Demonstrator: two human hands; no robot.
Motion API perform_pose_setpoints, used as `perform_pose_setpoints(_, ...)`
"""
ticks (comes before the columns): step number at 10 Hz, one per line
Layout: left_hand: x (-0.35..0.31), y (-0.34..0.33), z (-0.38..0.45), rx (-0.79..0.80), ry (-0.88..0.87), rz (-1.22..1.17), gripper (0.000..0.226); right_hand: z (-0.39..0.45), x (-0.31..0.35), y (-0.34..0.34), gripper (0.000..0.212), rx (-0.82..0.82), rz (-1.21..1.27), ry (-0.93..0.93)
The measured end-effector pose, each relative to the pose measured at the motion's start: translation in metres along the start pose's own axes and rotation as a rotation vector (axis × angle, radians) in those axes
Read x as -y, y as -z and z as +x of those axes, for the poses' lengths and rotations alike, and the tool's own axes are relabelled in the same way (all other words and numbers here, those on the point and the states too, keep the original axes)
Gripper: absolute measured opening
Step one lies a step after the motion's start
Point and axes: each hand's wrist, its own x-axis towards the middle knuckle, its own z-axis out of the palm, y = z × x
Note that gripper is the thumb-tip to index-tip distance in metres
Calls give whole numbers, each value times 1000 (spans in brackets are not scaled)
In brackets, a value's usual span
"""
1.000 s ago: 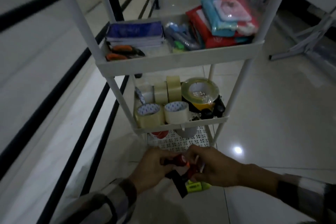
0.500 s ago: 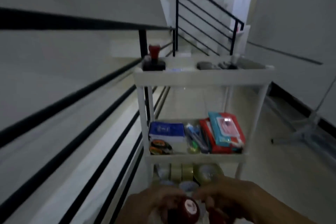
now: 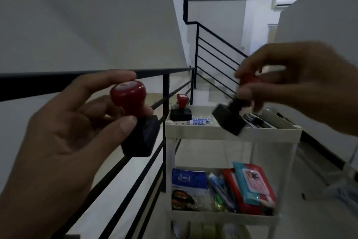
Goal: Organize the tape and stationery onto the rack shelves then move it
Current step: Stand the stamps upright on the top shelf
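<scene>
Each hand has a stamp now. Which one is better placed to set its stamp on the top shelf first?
Right. The right hand holds its stamp directly over the top shelf, tilted. The left hand holds its stamp off beside the rack, over the railing.

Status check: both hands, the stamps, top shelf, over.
Left hand gripping stamp, short of rack. Right hand holding second stamp, tilted over top shelf. Third stamp already shelved; landing spot beside it open.
</scene>
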Motion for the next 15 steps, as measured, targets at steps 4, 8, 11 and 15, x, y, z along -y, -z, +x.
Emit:
perform_pose_setpoints(4,-4,3,49,6,-42,-40,43,127,-97,-84,26,101,9,-214)
perform_pose_setpoints(8,18,-35,98,176,89,34,33,142,-117,-94,35,184,-29,-216)
perform_pose_setpoints(11,45,-57,131,342,143,131,27,146,-139,-91,32,221,-102,-167)
perform_pose_setpoints(15,90,-76,148,498,183,254,36,135,-179,-69,14,462,-360,-197)
